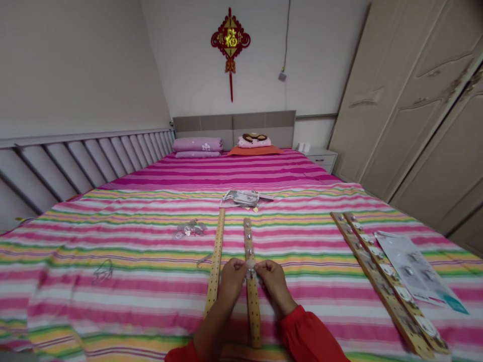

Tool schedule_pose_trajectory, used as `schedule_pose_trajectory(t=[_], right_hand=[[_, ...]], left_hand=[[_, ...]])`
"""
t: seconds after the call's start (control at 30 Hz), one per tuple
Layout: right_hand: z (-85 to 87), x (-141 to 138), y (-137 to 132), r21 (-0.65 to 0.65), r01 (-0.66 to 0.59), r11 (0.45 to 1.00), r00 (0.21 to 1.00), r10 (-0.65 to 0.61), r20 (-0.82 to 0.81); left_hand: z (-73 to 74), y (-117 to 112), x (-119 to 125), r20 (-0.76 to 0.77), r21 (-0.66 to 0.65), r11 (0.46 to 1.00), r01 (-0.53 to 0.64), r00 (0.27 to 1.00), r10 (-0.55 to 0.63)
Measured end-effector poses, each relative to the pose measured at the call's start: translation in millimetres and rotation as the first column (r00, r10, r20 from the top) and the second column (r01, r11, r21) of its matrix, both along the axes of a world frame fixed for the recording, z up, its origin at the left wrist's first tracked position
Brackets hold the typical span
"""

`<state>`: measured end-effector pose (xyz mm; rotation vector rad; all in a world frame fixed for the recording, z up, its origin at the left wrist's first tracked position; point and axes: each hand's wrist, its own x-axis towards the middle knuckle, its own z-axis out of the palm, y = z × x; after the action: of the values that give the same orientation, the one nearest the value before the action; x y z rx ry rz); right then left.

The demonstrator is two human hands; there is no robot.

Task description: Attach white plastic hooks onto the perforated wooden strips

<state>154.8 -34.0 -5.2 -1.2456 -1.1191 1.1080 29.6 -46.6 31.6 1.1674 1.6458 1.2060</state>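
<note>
A narrow wooden strip with holes lies lengthwise in front of me on the bed, with several small shiny pieces along its far half. Over its middle, my left hand and my right hand pinch opposite sides of a small clear piece. What exactly this piece is, I cannot make out. Left of my left hand lies a second strip with holes, bare on top. A thin hook-like item rests beside that strip.
Small plastic bags with shiny parts lie to the left, near a thin loop of cord. Farther back sits a clear bag. At right are two strips bearing round pieces and a flat plastic package. A railing borders the bed.
</note>
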Motion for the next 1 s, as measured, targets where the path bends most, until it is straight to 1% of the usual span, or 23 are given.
schedule_pose_trajectory(t=[0.27, 0.4, 0.57, 0.8, 1.0], right_hand=[[2.8, -1.3, 2.8, -0.041, 0.045, 0.998, 0.998, -0.047, -0.04], [4.7, -1.9, 3.6, -0.052, 0.059, 0.997, 0.997, -0.061, -0.047], [5.9, -2.4, 3.5, -0.06, 0.077, 0.995, 0.996, -0.08, -0.05], [3.4, -3.3, 3.7, -0.058, 0.091, 0.994, 0.994, -0.094, -0.054], [-0.2, -4.5, 4.2, -0.058, 0.11, 0.992, 0.992, -0.113, -0.056]], left_hand=[[-11.2, 6.1, -0.8, 0.012, -0.006, 1.0, 0.009, 1.0, -0.009], [-14.2, 7.6, -1.9, 0.026, -0.017, 1.0, 0.012, 1.0, -0.012], [-11.6, 6.9, -1.6, -0.008, -0.021, 1.0, 0.008, 1.0, -0.008], [-5.5, 7.6, 0.9, 0.043, -0.068, 0.998, -0.012, 0.999, 0.015], [-8.8, 9.5, -0.4, -0.045, -0.084, 0.996, -0.014, 0.999, 0.01]])
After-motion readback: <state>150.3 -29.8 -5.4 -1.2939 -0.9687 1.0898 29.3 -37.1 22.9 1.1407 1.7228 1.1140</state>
